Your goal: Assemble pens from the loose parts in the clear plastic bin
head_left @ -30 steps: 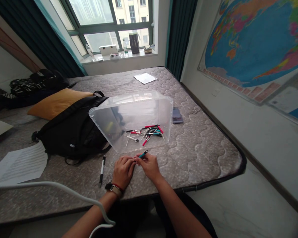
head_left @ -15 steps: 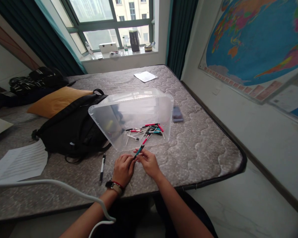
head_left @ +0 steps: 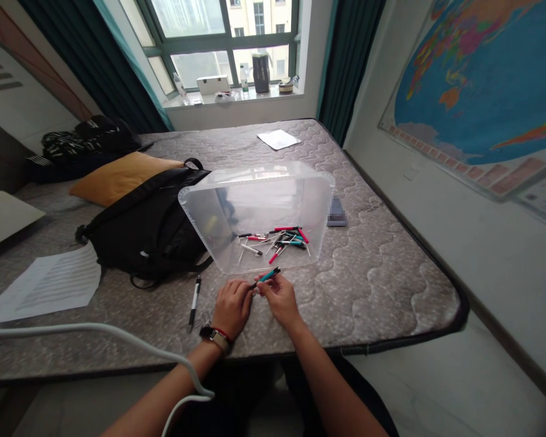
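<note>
Between my two hands is a teal and black pen (head_left: 268, 275), tilted up to the right. My left hand (head_left: 232, 305) rests on the mattress with its fingers closed around the pen's black lower end. The fingers of my right hand (head_left: 282, 301) pinch the teal barrel. Just beyond them, a clear plastic bin (head_left: 255, 264) lies on its side, its mouth facing me. Inside it are several loose pen parts (head_left: 291, 243) in red, teal, black and white, with thin refills among them. A white and black pen (head_left: 195, 303) lies left of my left hand.
The bin stands on a grey quilted mattress (head_left: 368, 285). To its left are a black backpack (head_left: 150, 233), an orange pillow (head_left: 122, 176) and printed paper (head_left: 50, 282). A white cable (head_left: 118, 343) crosses the lower left. A pixelated flat object (head_left: 337, 212) lies right of the bin.
The teal pen has turned to a flatter tilt, its upper end swinging right. Both hands stay on it. The whole view has shifted slightly, so things appear farther right.
</note>
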### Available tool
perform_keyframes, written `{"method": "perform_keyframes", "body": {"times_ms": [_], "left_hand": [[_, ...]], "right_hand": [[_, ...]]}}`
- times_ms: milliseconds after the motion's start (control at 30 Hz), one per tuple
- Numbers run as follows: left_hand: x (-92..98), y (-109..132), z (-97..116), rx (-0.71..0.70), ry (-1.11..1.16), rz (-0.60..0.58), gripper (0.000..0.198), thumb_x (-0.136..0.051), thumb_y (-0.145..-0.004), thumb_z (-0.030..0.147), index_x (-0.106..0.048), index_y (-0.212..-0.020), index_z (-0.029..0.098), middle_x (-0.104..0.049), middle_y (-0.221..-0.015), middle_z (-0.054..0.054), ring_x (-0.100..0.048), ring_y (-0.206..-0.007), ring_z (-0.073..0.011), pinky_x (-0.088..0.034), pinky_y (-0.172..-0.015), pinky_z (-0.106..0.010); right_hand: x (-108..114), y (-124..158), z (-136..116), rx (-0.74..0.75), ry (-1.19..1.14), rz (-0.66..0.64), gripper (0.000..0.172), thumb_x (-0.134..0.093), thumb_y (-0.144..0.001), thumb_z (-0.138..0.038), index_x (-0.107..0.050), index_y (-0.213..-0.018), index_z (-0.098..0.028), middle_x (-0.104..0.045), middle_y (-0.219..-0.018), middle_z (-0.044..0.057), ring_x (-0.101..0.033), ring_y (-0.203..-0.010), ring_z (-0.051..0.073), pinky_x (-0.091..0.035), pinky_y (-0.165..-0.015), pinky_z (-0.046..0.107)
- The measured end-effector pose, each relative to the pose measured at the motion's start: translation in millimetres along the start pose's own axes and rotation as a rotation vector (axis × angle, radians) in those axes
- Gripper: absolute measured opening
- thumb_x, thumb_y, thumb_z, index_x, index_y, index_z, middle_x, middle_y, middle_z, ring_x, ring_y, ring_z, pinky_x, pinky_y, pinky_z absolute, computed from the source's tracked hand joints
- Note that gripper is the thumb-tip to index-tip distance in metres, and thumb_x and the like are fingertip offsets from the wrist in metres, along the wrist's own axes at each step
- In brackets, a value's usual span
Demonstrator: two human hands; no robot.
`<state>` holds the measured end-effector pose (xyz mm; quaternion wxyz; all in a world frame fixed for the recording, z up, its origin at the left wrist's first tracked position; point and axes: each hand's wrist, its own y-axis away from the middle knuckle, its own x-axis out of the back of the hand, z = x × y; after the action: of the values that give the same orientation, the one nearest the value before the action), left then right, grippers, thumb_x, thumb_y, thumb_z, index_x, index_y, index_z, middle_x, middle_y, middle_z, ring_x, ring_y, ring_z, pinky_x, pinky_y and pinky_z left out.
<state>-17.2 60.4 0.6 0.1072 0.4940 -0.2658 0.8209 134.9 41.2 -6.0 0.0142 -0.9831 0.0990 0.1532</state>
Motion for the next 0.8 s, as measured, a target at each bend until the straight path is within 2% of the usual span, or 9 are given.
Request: {"method": "perform_keyframes", "body": {"times_ms": [100, 167, 367, 533, 800], "left_hand": [[-2.8, 0.6, -1.0, -0.009, -0.016, 0.006, 0.017, -0.047, -0.096, 0.031, -0.061, -0.102, 0.024, -0.064, -0.105, -0.006, -0.056, -0.103, -0.0219, -0.044, -0.088, -0.037], [-3.7, 0.7, -0.4, -0.019, -0.027, -0.004, 0.017, -0.048, -0.095, 0.031, -0.062, -0.102, 0.024, -0.064, -0.105, -0.006, -0.056, -0.103, -0.0222, -0.044, -0.087, -0.038], [-0.8, -0.4, 3.2, -0.048, -0.029, -0.017, 0.018, -0.047, -0.095, 0.028, -0.065, -0.098, 0.024, -0.063, -0.104, -0.007, -0.055, -0.102, -0.022, -0.045, -0.087, -0.038], [-0.3, -0.1, 3.0, -0.057, -0.023, -0.037, 0.019, -0.046, -0.095, 0.029, -0.064, -0.093, 0.024, -0.063, -0.103, -0.006, -0.055, -0.102, -0.0223, -0.045, -0.087, -0.038], [-0.9, -0.9, 4.4, -0.038, -0.001, -0.024, 0.019, -0.047, -0.096, 0.031, -0.061, -0.106, 0.023, -0.064, -0.105, -0.007, -0.055, -0.102, -0.0225, -0.044, -0.089, -0.039]], "right_hand": [[-0.4, 0.2, -5.8, 0.007, -0.025, -0.019, 0.034, -0.069, -0.083, -0.037, -0.064, -0.114, -0.023, -0.071, -0.108, 0.005, -0.067, -0.07, 0.013, -0.057, -0.068, 0.028], [0.0, 0.0, -7.4, 0.015, -0.031, -0.007, 0.036, -0.068, -0.084, -0.038, -0.063, -0.117, -0.024, -0.071, -0.111, 0.006, -0.066, -0.069, 0.013, -0.058, -0.068, 0.028], [0.8, -1.0, -3.9, -0.014, -0.063, 0.044, 0.03, -0.073, -0.08, -0.041, -0.066, -0.097, -0.017, -0.072, -0.089, 0.005, -0.065, -0.062, 0.013, -0.058, -0.061, 0.028], [-0.4, -2.9, 1.5, -0.021, -0.079, 0.133, 0.033, -0.08, -0.071, -0.043, -0.061, -0.084, -0.019, -0.066, -0.079, 0.001, -0.063, -0.06, 0.013, -0.059, -0.055, 0.027], [-0.4, -3.8, -1.2, -0.041, -0.067, 0.093, 0.036, -0.076, -0.073, -0.047, -0.061, -0.091, -0.019, -0.066, -0.083, 0.002, -0.064, -0.066, 0.014, -0.06, -0.062, 0.029]]}}
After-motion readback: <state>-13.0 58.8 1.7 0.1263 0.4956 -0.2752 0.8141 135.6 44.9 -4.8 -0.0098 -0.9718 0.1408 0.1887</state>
